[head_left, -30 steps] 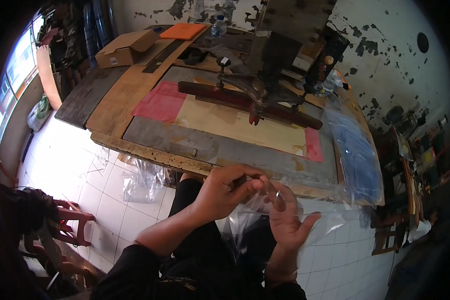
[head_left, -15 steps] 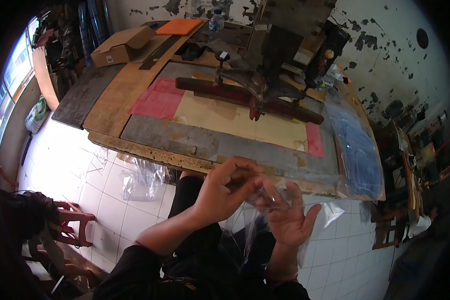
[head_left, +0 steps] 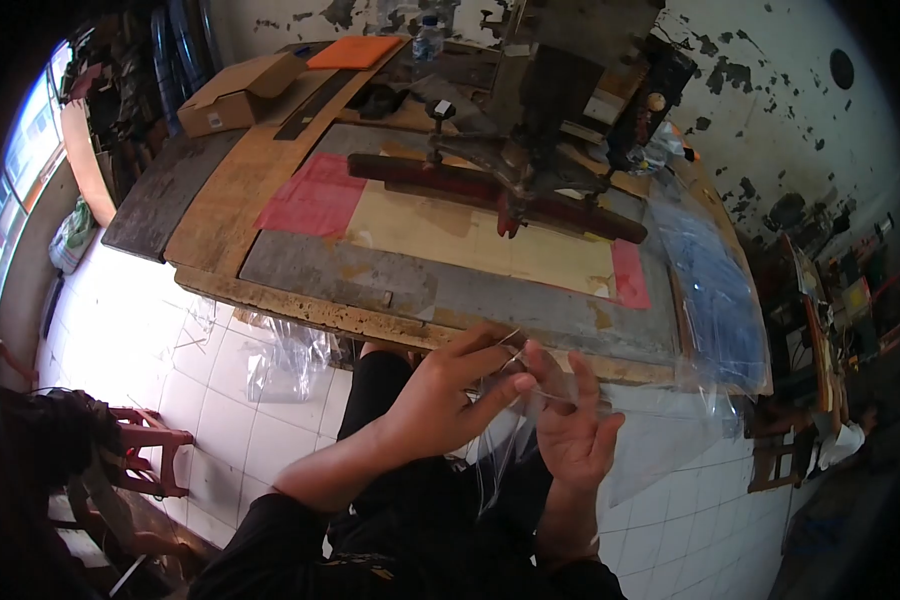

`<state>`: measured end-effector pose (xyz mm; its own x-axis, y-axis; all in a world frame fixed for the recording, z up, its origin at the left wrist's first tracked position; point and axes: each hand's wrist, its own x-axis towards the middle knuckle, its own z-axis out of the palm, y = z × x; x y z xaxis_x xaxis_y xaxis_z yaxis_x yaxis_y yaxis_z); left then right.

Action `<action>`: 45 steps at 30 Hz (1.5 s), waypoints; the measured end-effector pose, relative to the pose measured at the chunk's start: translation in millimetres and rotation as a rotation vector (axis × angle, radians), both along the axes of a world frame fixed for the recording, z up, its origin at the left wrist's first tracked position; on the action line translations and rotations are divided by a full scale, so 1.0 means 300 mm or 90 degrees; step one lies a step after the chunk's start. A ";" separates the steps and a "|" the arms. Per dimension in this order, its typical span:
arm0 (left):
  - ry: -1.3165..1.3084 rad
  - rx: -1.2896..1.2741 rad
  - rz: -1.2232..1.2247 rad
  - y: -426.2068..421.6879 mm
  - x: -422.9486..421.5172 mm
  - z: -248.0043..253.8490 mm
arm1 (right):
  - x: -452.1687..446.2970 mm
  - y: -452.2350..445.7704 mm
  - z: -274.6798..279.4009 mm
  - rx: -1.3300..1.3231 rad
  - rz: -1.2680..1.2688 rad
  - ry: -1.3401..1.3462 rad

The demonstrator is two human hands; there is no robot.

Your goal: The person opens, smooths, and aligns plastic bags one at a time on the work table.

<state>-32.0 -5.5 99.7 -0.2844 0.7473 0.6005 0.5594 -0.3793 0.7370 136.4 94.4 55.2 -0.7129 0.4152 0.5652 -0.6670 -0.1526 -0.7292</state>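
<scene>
My left hand point(head_left: 448, 390) is closed, thumb and fingers pinching thin strips of clear plastic film point(head_left: 495, 440) that hang down between my hands. Palm up beside it, my right hand point(head_left: 578, 425) has its fingers apart, touching the thin plastic strands that cross from my left hand. A wide sheet of clear plastic point(head_left: 670, 435) spreads to the right of my right hand, below the table edge. Both hands are just in front of the worktable's point(head_left: 300, 312) near edge, above my lap. Glare and transparency hide where the film begins and ends.
A heavy press with a red-edged bar point(head_left: 430, 178) stands over a cream sheet point(head_left: 450, 240) with pink ends. Clear plastic sheets point(head_left: 715, 300) lie at the table's right. A cardboard box point(head_left: 240, 95), an orange pad point(head_left: 355, 52) and a water bottle point(head_left: 428, 42) sit behind. A red stool point(head_left: 160, 450) stands left.
The clear sheet has shifted to the right of my right hand and spread out. Thin strands now stretch between my hands. My right thumb has drawn in toward its palm.
</scene>
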 end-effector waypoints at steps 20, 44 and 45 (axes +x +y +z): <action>0.005 0.036 0.090 0.066 -0.102 0.061 | 0.615 0.008 0.167 0.236 0.013 -0.587; -0.009 -0.109 -0.048 0.029 -0.008 0.102 | 0.075 0.130 0.263 0.181 -0.345 -0.348; -0.009 -0.144 -0.049 0.024 -0.010 0.110 | 0.078 0.141 0.257 0.181 -0.344 -0.349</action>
<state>-35.1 1.6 132.8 -0.2291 0.8819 0.4120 0.5242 -0.2448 0.8157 159.6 136.8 132.2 -0.6608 0.6739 0.3306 -0.1332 0.3283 -0.9352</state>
